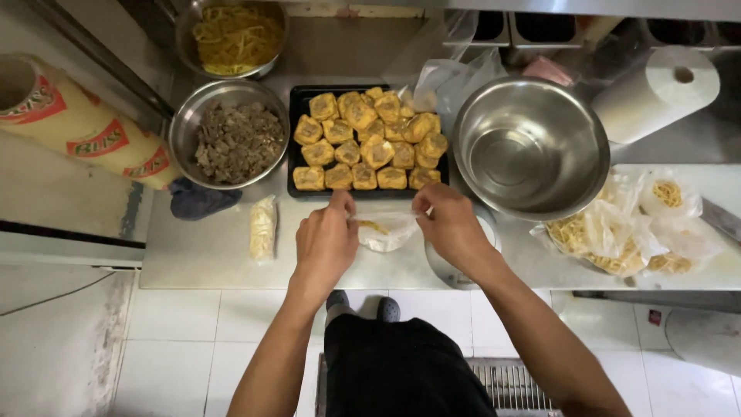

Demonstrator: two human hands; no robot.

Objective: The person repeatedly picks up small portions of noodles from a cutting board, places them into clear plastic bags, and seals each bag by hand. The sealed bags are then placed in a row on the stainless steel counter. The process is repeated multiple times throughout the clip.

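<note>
Left hand [328, 239] and right hand [448, 224] pinched shut on a small clear bag [386, 230] of noodles, just before black tray [297, 139] of stuffed tofu [367, 139]. Left of tray, bowl of minced meat [235, 139]; right, empty steel bowl [532, 147]; behind, noodle bowl [235, 35].

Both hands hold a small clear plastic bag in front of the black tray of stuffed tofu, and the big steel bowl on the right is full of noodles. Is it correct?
Not quite. In the head view the big steel bowl on the right is empty. The rest is right: the left hand and right hand hold the clear plastic bag before the black tray.
</note>
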